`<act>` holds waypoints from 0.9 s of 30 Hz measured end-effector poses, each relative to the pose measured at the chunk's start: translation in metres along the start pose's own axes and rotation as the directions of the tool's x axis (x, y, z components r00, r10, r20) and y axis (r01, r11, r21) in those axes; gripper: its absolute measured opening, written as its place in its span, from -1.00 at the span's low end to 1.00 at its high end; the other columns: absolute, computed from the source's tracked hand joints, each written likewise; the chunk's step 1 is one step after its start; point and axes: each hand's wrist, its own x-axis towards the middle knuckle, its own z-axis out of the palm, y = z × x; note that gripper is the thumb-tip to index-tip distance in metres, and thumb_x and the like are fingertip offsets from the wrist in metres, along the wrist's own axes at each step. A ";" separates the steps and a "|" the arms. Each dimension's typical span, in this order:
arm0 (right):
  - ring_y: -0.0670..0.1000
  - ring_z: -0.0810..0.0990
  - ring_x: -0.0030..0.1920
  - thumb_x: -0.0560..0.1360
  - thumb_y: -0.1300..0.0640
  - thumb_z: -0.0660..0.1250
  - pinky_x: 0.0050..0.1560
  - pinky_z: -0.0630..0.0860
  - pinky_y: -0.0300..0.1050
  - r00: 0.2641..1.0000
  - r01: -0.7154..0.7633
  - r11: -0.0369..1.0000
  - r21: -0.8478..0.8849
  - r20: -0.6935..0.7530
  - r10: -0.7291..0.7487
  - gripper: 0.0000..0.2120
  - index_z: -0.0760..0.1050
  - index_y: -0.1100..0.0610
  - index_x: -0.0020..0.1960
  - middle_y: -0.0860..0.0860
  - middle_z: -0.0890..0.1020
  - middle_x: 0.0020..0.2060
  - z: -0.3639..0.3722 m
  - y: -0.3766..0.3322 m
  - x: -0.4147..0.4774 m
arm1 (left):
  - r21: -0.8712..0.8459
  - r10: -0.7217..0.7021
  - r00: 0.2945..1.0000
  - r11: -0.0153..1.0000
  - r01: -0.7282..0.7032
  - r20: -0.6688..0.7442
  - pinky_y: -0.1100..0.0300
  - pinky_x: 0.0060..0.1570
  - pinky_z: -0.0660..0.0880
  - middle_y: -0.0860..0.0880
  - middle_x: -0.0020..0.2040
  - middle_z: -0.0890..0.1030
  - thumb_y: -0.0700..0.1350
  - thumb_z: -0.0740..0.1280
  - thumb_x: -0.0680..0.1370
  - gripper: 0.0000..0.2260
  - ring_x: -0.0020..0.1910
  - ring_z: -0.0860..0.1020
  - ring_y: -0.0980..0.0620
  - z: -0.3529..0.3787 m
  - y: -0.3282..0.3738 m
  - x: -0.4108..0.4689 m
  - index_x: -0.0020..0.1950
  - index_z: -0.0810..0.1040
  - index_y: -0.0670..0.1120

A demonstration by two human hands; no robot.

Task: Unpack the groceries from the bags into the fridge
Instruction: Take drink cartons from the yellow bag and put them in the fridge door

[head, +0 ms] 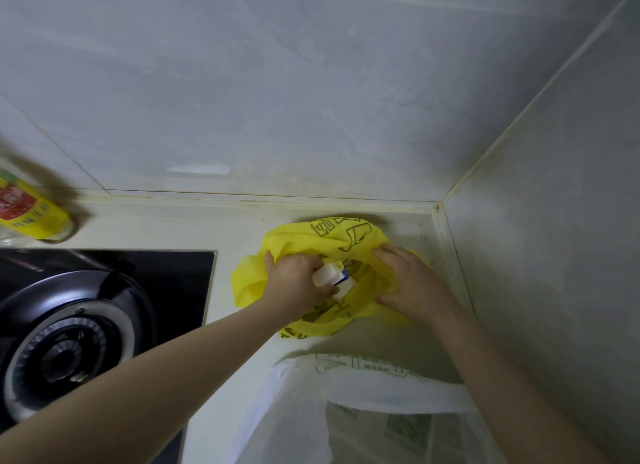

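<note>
One small white packet with a blue-and-yellow label sat at the mouth of the yellow bag, its long axis slanting from far-left to near-right; the left hand gripped it, fingers curled round its left end; the right hand, apart from the left, lay spread on the bag's right rim, fingers fairly straight; both forearms reached forward; a second bag, the white bag, stood nearer than the yellow one; left of it were one black hob with one burner and one yellow-labelled bottle.

stove left of bags; bottle behind stove
</note>
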 end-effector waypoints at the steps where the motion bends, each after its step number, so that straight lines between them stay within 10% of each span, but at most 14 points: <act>1: 0.00 0.16 0.50 0.41 0.07 0.47 0.44 0.14 -0.16 1.000 -0.010 1.000 -0.004 0.002 0.010 -0.21 0.15 0.02 0.53 -0.01 0.19 0.53 -0.001 0.002 -0.001 | -0.007 -0.011 1.000 1.000 0.011 0.006 -0.25 0.42 -0.01 0.06 -0.16 0.56 0.22 0.35 0.44 -0.73 0.00 0.50 -0.02 0.002 0.002 0.002 -0.10 0.52 0.03; 27: 0.04 0.22 0.49 0.43 0.06 0.45 0.44 0.22 -0.05 0.998 -0.064 0.995 0.070 -0.013 0.065 -0.22 0.13 0.00 0.54 -0.01 0.20 0.53 0.002 0.019 -0.005 | 0.217 -0.092 0.992 0.973 0.072 0.082 -0.27 0.43 0.04 0.05 -0.18 0.46 0.22 0.38 0.41 -0.68 0.04 0.51 -0.07 0.012 0.029 0.018 -0.16 0.39 0.02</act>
